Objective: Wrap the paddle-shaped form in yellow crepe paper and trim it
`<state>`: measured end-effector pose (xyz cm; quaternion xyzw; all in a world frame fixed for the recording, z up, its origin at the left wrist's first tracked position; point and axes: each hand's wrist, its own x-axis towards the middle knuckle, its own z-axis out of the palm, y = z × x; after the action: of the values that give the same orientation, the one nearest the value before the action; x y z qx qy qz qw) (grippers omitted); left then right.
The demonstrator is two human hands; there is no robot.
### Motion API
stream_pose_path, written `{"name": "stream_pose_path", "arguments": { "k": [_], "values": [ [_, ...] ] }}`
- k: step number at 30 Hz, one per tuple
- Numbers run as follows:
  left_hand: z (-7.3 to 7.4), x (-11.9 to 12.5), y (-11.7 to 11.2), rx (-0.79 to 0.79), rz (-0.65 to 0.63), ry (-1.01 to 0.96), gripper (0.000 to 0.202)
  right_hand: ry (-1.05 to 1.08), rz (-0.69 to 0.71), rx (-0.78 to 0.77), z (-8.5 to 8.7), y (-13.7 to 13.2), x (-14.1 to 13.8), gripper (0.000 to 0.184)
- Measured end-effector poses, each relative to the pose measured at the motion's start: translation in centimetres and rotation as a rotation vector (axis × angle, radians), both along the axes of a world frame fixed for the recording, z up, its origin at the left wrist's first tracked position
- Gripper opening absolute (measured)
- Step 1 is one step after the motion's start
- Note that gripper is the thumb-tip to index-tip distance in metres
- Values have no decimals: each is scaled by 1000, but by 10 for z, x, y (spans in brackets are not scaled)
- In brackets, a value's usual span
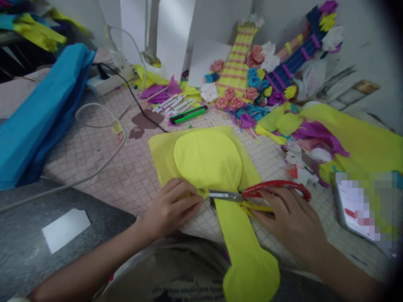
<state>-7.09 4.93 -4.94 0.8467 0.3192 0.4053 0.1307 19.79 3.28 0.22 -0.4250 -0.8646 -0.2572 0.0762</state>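
My right hand [288,214] holds a pair of scissors [233,196] by the red and yellow handles, with the blades pointing left. My left hand [173,205] pinches a small bit of yellow crepe paper [204,193] at the blade tips. The scissors lie across the narrow part of a yellow paper cutout [237,226], which hangs over the table edge toward me and ends in a rounded lobe. Beyond the blades spreads a large rounded yellow shape [208,159], on top of a squarish yellow sheet [160,155]. Whether the cutout and rounded shape are one piece, I cannot tell.
A green utility knife [189,115] and several markers [173,104] lie behind the paper. Flower-trimmed paper guitars [239,58] lean at the back. Blue paper [47,109], a power strip [108,82] and a looping white cable [121,142] are left; a phone [359,209] is right.
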Motion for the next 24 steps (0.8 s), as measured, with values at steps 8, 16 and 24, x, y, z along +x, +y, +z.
{"name": "stream_pose_path", "arguments": {
  "k": [8, 16, 24],
  "values": [
    [-3, -1, -1, 28, -37, -52, 29, 47, 32, 29, -5, -2, 1, 24],
    [-3, -1, -2, 17, -35, -64, 30, 79, 39, 17, -5, -2, -2, 22],
    [-3, -3, -5, 2, -34, -40, 29, 64, 21, -3, -7, -3, -2, 24]
  ]
}}
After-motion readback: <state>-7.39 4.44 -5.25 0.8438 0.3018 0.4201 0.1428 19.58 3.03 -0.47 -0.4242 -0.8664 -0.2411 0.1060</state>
